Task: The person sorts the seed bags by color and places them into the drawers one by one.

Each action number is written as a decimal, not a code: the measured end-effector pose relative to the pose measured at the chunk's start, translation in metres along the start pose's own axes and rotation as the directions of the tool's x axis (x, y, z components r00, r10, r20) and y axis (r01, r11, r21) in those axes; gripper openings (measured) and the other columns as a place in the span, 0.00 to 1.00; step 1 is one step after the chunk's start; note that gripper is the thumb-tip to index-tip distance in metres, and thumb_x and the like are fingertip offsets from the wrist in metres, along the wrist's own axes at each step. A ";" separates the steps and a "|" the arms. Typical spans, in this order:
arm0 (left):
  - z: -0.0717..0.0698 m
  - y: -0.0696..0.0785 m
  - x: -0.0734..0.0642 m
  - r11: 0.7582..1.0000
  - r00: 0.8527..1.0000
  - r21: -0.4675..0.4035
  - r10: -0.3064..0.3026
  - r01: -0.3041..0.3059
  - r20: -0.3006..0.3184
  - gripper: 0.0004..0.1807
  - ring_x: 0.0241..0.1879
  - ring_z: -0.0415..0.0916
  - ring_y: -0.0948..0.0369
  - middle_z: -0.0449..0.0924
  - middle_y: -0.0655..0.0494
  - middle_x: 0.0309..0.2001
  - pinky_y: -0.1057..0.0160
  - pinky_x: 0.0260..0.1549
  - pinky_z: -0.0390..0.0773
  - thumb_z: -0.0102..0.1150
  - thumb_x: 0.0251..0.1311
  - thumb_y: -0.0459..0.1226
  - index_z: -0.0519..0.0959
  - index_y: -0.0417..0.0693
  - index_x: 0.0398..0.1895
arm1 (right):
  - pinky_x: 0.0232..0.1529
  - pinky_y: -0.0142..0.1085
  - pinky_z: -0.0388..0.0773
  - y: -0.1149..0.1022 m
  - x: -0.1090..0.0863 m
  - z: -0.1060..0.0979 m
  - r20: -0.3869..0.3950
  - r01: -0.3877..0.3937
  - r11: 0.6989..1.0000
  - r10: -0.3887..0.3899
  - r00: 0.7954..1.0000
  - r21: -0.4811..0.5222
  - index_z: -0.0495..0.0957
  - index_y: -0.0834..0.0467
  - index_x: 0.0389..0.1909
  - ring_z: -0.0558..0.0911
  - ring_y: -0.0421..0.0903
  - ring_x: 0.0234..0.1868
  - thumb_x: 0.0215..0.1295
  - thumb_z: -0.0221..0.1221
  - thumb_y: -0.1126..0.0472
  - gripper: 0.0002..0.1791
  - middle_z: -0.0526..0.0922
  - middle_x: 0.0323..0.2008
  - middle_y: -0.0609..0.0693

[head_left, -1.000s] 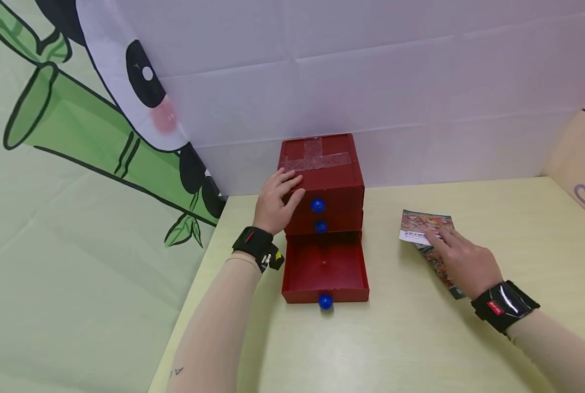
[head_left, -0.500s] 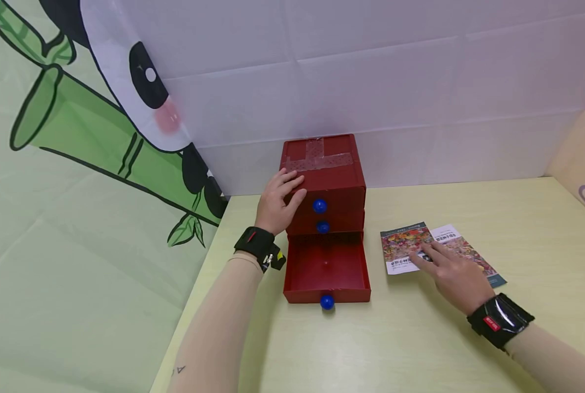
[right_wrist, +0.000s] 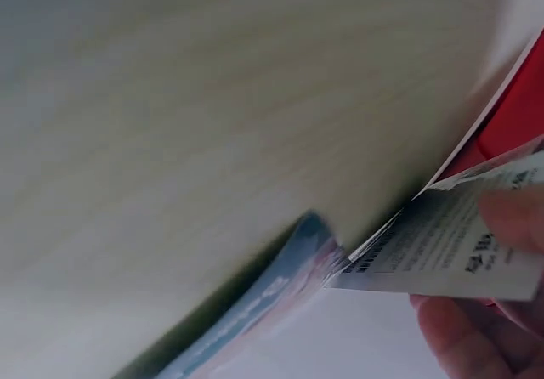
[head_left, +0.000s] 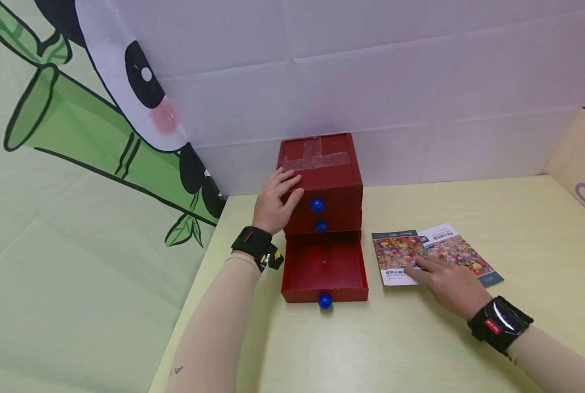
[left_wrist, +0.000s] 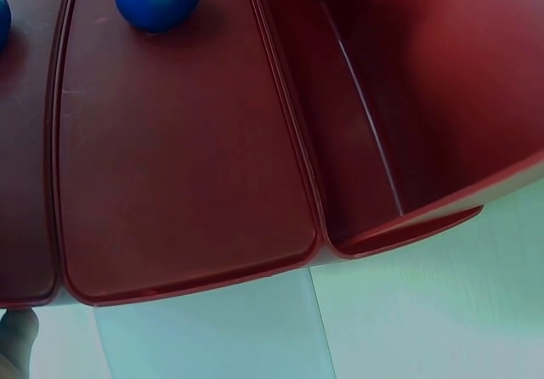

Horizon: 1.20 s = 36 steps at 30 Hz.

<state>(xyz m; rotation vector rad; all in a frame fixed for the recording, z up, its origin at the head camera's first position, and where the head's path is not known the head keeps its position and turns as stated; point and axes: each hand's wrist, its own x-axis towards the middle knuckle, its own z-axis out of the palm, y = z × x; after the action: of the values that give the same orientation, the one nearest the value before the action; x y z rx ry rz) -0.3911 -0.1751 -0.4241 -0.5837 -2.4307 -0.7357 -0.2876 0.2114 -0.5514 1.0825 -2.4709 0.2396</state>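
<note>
A small red drawer cabinet [head_left: 329, 179] stands at the back of the table, its bottom drawer [head_left: 299, 295] pulled out. My left hand [head_left: 271, 204] rests on the cabinet's upper left edge, fingers spread over the top. To the cabinet's right, my right hand [head_left: 453, 285] pinches a flower-printed seed packet [head_left: 395, 251] between thumb and fingers. In the right wrist view, the back of this packet [right_wrist: 425, 247] shows, tilted up from the table. A second seed packet [head_left: 461, 251] lies slanted on the table behind that hand, partly covered by it and the first packet.
Blue knobs [head_left: 317, 205] mark the drawer fronts; the two upper drawers are closed. Clear tape [head_left: 317, 160] crosses the cabinet top. A pale wood table [head_left: 371, 344] carries everything, and a printed cloth [head_left: 395, 93] hangs behind it.
My right hand has slid the upper packet left and toward me, away from the other packet, which now shows more of its face. The left hand stays on the cabinet.
</note>
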 end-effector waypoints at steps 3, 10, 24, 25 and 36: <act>0.000 -0.001 0.000 1.000 1.000 0.003 0.000 0.000 -0.004 0.23 0.68 0.51 0.60 0.69 0.54 0.63 0.50 0.63 0.60 0.51 0.65 0.51 0.75 0.53 0.59 | 0.34 0.54 0.80 0.000 0.001 -0.001 0.062 -0.035 0.998 0.032 0.998 0.056 0.80 0.55 0.51 0.79 0.63 0.45 0.49 0.66 0.71 0.25 0.78 0.51 0.65; 0.000 0.000 0.000 1.000 1.000 0.000 -0.003 0.003 0.002 0.23 0.68 0.51 0.60 0.69 0.54 0.63 0.50 0.63 0.61 0.52 0.65 0.51 0.75 0.52 0.59 | 0.40 0.56 0.78 -0.004 -0.002 0.004 0.161 -0.100 0.987 0.079 0.984 0.126 0.79 0.55 0.52 0.76 0.65 0.48 0.50 0.65 0.72 0.25 0.76 0.53 0.67; 0.001 0.000 0.002 0.999 1.000 -0.022 -0.022 0.022 0.004 0.22 0.68 0.50 0.60 0.69 0.54 0.63 0.48 0.62 0.62 0.53 0.65 0.50 0.75 0.53 0.59 | 0.40 0.55 0.79 -0.003 0.001 0.013 0.180 -0.099 0.986 0.074 0.981 0.137 0.79 0.55 0.51 0.76 0.62 0.51 0.54 0.63 0.70 0.21 0.76 0.54 0.62; 0.001 0.000 0.002 1.000 1.000 -0.021 -0.022 0.022 0.004 0.22 0.68 0.50 0.60 0.69 0.54 0.63 0.48 0.62 0.62 0.53 0.65 0.50 0.75 0.53 0.59 | 0.39 0.55 0.79 -0.003 0.001 0.013 0.184 -0.100 0.986 0.074 0.980 0.134 0.80 0.55 0.51 0.76 0.62 0.50 0.54 0.63 0.70 0.21 0.77 0.54 0.62; 0.004 0.001 0.002 1.000 1.000 -0.008 -0.015 0.015 0.002 0.22 0.68 0.50 0.61 0.69 0.54 0.63 0.49 0.63 0.60 0.53 0.65 0.50 0.75 0.53 0.59 | 0.27 0.54 0.80 -0.001 0.010 0.002 0.159 -0.413 0.910 0.404 0.901 0.030 0.75 0.69 0.49 0.80 0.62 0.36 0.58 0.62 0.45 0.31 0.81 0.38 0.67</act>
<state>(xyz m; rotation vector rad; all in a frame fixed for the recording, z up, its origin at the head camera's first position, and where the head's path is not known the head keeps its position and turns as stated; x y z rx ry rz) -0.3938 -0.1719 -0.4252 -0.5709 -2.4376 -0.7516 -0.2935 0.2037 -0.5487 0.6066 -2.8272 0.3766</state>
